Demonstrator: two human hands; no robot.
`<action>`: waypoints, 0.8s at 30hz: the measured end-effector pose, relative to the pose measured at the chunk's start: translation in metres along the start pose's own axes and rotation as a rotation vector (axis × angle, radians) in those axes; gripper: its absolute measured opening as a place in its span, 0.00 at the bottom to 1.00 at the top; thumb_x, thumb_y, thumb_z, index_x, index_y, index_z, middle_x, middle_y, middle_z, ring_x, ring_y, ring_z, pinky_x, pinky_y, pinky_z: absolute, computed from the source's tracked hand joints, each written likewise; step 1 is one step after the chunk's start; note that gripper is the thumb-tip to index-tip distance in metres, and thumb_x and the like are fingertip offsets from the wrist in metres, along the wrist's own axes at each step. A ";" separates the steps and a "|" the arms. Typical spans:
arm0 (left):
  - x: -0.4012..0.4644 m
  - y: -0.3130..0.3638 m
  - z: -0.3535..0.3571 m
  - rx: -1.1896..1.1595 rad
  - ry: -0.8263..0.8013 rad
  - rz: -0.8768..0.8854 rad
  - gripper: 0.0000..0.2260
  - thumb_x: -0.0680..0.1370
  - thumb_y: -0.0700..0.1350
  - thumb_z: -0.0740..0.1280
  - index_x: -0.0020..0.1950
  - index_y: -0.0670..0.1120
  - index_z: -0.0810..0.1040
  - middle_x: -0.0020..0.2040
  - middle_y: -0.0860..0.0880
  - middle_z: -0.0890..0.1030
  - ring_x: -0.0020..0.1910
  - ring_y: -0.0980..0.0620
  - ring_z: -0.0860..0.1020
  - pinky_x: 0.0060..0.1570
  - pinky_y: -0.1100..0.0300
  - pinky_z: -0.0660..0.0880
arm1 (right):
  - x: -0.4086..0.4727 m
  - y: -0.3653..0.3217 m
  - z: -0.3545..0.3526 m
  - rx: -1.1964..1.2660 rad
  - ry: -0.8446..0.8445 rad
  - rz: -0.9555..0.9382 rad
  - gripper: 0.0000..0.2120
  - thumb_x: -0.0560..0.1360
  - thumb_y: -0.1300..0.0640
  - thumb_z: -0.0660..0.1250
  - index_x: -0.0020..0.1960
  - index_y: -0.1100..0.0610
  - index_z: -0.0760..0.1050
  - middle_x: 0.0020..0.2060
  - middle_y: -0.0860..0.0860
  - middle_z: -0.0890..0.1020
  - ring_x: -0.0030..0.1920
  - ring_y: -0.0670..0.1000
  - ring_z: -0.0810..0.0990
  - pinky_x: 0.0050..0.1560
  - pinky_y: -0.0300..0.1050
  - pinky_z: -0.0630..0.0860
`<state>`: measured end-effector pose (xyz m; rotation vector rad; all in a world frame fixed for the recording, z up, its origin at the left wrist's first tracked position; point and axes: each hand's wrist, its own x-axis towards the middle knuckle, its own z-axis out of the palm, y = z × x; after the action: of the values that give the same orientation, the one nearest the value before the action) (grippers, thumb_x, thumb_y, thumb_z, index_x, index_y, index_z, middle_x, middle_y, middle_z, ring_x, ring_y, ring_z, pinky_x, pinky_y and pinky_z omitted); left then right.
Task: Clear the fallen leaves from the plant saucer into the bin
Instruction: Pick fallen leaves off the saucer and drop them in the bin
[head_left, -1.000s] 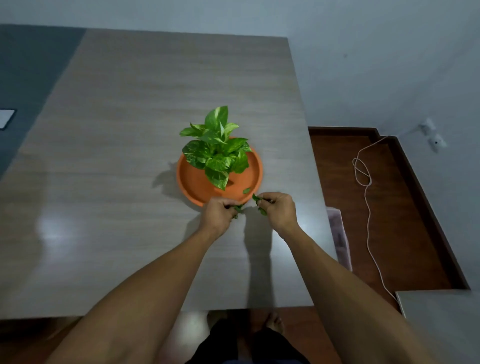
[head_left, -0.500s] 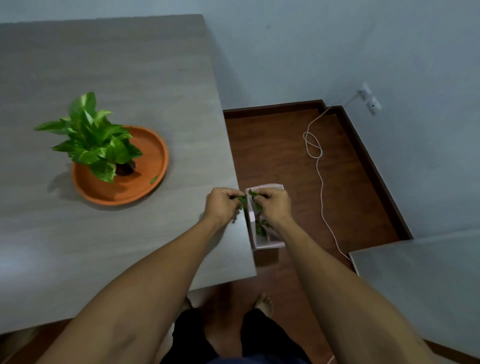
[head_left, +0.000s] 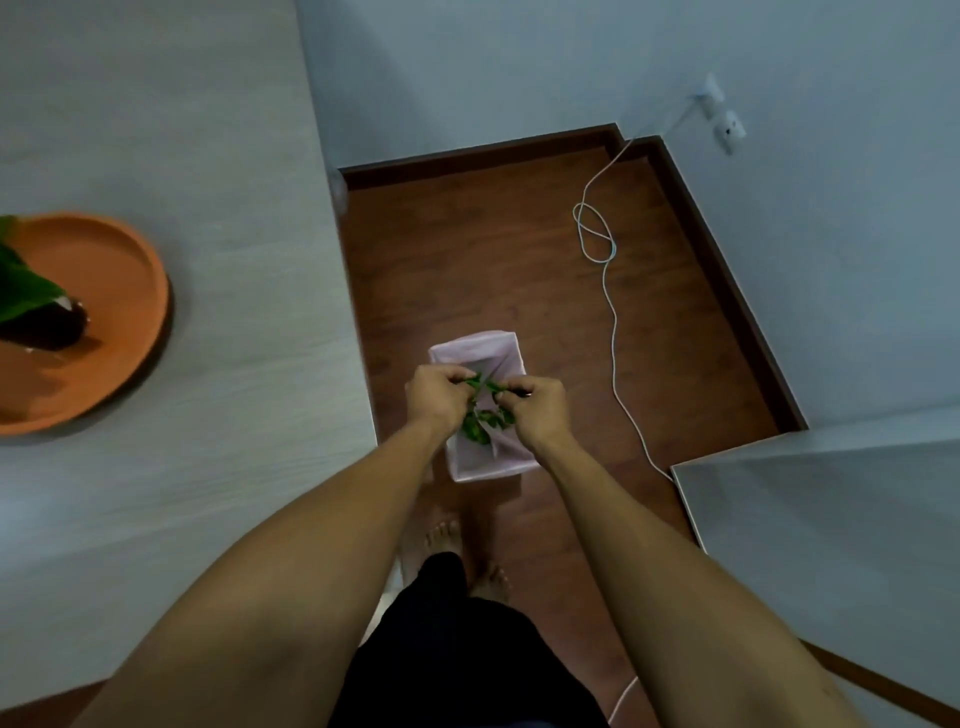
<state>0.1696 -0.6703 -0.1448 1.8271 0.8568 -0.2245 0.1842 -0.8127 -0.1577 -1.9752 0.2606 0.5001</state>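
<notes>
Hands met over the bin, a small box lined with a pale bag on the brown floor just off the table edge. Left hand pinched green leaves at the fingertips; right hand pinched the same bunch from the other side. More leaves lay inside the bin below. Orange saucer sat on the table, well apart, with the plant partly cut off at frame left. White cable ran across the floor.
</notes>
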 end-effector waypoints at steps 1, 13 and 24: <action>0.012 -0.007 0.010 0.007 0.008 -0.029 0.07 0.71 0.33 0.74 0.47 0.41 0.88 0.45 0.44 0.87 0.45 0.46 0.85 0.55 0.51 0.82 | 0.009 0.009 0.002 0.006 -0.005 0.005 0.06 0.72 0.68 0.71 0.44 0.60 0.86 0.37 0.52 0.86 0.40 0.52 0.84 0.46 0.52 0.83; 0.160 -0.114 0.128 0.179 -0.030 -0.151 0.12 0.70 0.39 0.76 0.54 0.43 0.86 0.53 0.44 0.86 0.54 0.44 0.83 0.60 0.51 0.79 | 0.147 0.179 0.060 0.019 0.051 0.142 0.09 0.68 0.65 0.70 0.44 0.54 0.84 0.39 0.51 0.85 0.42 0.51 0.82 0.51 0.57 0.83; 0.180 -0.120 0.127 0.252 0.051 -0.125 0.05 0.69 0.41 0.73 0.35 0.51 0.82 0.48 0.43 0.87 0.50 0.42 0.84 0.56 0.51 0.81 | 0.169 0.188 0.065 -0.130 0.049 0.134 0.11 0.69 0.62 0.59 0.40 0.48 0.77 0.43 0.53 0.84 0.43 0.55 0.81 0.44 0.50 0.81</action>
<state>0.2520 -0.6781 -0.3820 2.0214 1.0169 -0.3807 0.2455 -0.8313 -0.4105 -2.1073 0.4016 0.5671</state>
